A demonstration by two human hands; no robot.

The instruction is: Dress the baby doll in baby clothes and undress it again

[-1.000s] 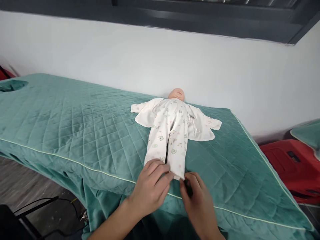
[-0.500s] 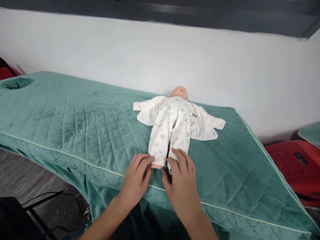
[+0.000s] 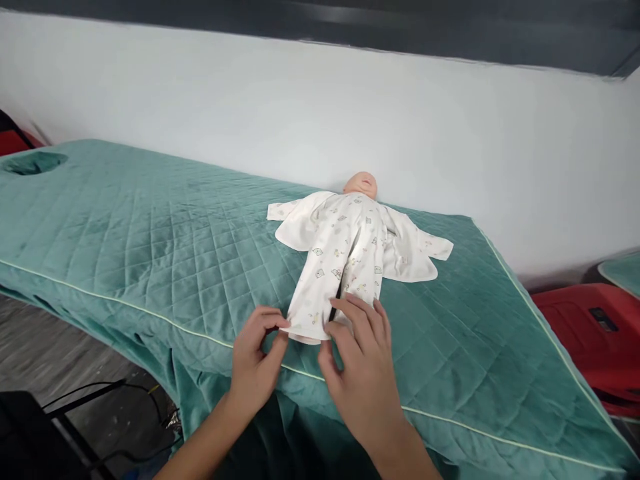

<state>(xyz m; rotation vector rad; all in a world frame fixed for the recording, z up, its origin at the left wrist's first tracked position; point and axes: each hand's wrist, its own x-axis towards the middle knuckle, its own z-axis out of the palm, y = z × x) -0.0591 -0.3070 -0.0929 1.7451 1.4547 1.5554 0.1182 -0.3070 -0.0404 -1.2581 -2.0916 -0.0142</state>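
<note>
A baby doll lies on its back on a green quilted bed cover, its head toward the wall. White printed baby pants cover its legs and torso, and an open white baby jacket spreads out on both sides. My left hand pinches the outer corner of one leg cuff. With thumb and fingertips, my right hand grips the inner edge of that same cuff, its other fingers lying over the second pant leg. The doll's feet are hidden.
The bed stands against a white wall. A face hole is at its far left end. Red chairs or cases are beyond the right edge. Black cables and a stand are on the floor at lower left.
My left hand has moved left and pulled the cuff outward and toward me. The leg opening is now stretched wide and flat, covering the foot that showed before.
</note>
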